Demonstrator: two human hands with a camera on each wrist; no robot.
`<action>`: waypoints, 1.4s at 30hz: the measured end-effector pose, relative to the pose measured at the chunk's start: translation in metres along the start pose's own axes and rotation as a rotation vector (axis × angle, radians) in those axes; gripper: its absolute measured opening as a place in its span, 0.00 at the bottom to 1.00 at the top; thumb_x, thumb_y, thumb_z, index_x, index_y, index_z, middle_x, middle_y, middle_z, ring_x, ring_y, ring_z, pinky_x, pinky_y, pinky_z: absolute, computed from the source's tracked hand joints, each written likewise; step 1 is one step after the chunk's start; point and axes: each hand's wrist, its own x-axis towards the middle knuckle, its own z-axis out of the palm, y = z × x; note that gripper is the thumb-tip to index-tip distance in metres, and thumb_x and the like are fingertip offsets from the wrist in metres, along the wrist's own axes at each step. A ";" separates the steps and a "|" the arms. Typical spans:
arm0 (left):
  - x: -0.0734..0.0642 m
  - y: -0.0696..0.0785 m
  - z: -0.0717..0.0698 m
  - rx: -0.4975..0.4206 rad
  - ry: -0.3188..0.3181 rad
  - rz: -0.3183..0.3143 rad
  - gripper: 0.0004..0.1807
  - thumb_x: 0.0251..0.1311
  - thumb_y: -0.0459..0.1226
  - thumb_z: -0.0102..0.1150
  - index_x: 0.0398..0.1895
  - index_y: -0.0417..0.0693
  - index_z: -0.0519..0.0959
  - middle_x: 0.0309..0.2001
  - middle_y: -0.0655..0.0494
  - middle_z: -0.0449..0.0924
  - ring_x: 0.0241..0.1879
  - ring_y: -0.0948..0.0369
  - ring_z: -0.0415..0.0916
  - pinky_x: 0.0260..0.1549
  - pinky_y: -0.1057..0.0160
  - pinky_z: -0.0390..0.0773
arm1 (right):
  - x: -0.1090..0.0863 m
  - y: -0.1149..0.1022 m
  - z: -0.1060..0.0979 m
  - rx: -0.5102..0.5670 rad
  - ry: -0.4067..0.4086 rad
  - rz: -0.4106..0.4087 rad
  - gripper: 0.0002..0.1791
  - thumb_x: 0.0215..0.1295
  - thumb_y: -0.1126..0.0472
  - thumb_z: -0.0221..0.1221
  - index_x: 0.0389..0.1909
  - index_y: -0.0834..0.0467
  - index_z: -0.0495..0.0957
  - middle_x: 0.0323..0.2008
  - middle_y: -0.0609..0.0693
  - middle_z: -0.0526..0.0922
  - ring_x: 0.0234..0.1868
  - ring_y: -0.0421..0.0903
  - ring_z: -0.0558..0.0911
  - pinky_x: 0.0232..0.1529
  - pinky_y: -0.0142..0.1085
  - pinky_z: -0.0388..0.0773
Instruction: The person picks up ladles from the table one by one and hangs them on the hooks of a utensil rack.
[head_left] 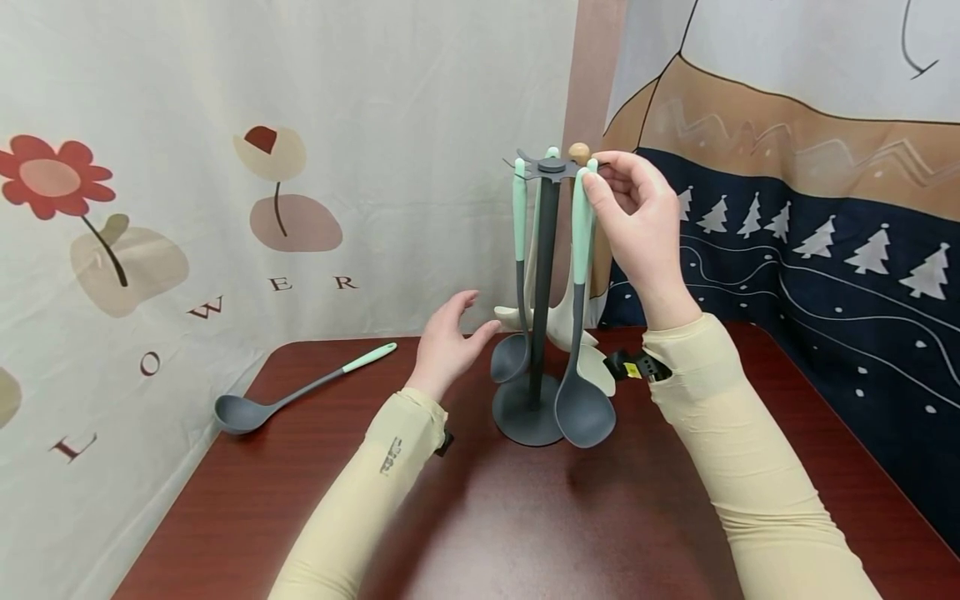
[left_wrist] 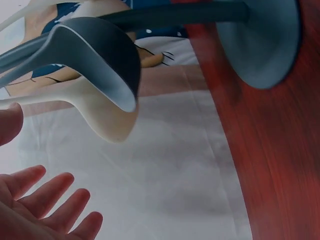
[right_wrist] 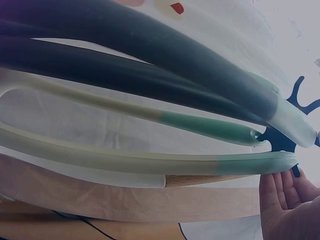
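Observation:
A dark grey utensil rack (head_left: 546, 283) stands upright with several mint-handled utensils hanging from its top. My right hand (head_left: 641, 225) is at the rack's top right. There it pinches the mint handle end of a cream utensil (right_wrist: 190, 164) at a hook; its head is partly hidden behind a hanging grey ladle (head_left: 585, 408). To the left of the rack, my left hand (head_left: 448, 342) is held in the air, fingers spread and holding nothing. Near that hand hangs a smaller grey ladle (head_left: 510, 358). In the left wrist view, a cream utensil (left_wrist: 107, 117) hangs beyond it.
On the left of the dark red wooden table (head_left: 480, 533) lies another grey ladle (head_left: 247, 414) with a mint handle. A wooden-ended utensil (head_left: 580, 153) hangs at the rack's back. Printed cloths (head_left: 420, 167) hang behind the table.

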 end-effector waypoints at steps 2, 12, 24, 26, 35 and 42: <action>0.000 -0.003 0.000 0.036 0.006 0.009 0.33 0.63 0.50 0.64 0.68 0.47 0.70 0.62 0.48 0.74 0.62 0.51 0.70 0.59 0.49 0.69 | 0.000 0.000 0.000 0.004 -0.001 -0.003 0.19 0.67 0.60 0.61 0.55 0.66 0.78 0.46 0.53 0.79 0.43 0.44 0.78 0.53 0.31 0.76; -0.002 -0.017 0.001 0.126 0.003 0.012 0.39 0.62 0.55 0.63 0.72 0.48 0.66 0.68 0.51 0.69 0.66 0.48 0.65 0.64 0.49 0.65 | 0.001 0.001 0.001 0.005 -0.004 -0.007 0.18 0.68 0.60 0.61 0.55 0.66 0.79 0.45 0.51 0.79 0.43 0.44 0.78 0.53 0.31 0.76; -0.006 -0.035 -0.002 0.216 -0.022 -0.020 0.43 0.61 0.60 0.60 0.75 0.52 0.62 0.71 0.51 0.64 0.69 0.48 0.59 0.66 0.45 0.59 | 0.001 0.002 0.001 0.007 -0.007 -0.015 0.18 0.68 0.61 0.61 0.55 0.67 0.78 0.44 0.50 0.79 0.43 0.43 0.78 0.52 0.31 0.76; -0.006 -0.037 -0.002 0.236 -0.029 -0.025 0.43 0.61 0.60 0.59 0.75 0.52 0.61 0.72 0.50 0.63 0.70 0.48 0.59 0.66 0.44 0.58 | 0.001 0.002 0.001 0.001 -0.006 -0.016 0.18 0.68 0.61 0.61 0.55 0.67 0.78 0.44 0.50 0.79 0.43 0.43 0.78 0.52 0.31 0.76; -0.010 -0.050 -0.004 0.298 -0.060 -0.060 0.46 0.59 0.65 0.57 0.76 0.54 0.59 0.73 0.47 0.61 0.71 0.47 0.56 0.68 0.43 0.53 | -0.001 0.000 0.001 0.000 -0.005 -0.017 0.18 0.68 0.61 0.61 0.54 0.66 0.78 0.45 0.51 0.79 0.43 0.43 0.78 0.53 0.31 0.76; -0.013 -0.061 -0.009 0.355 -0.091 -0.105 0.48 0.59 0.67 0.55 0.77 0.55 0.57 0.74 0.46 0.58 0.72 0.46 0.53 0.69 0.41 0.49 | -0.001 -0.001 0.001 0.000 -0.003 -0.010 0.18 0.68 0.60 0.61 0.54 0.66 0.79 0.45 0.52 0.79 0.43 0.44 0.78 0.53 0.31 0.76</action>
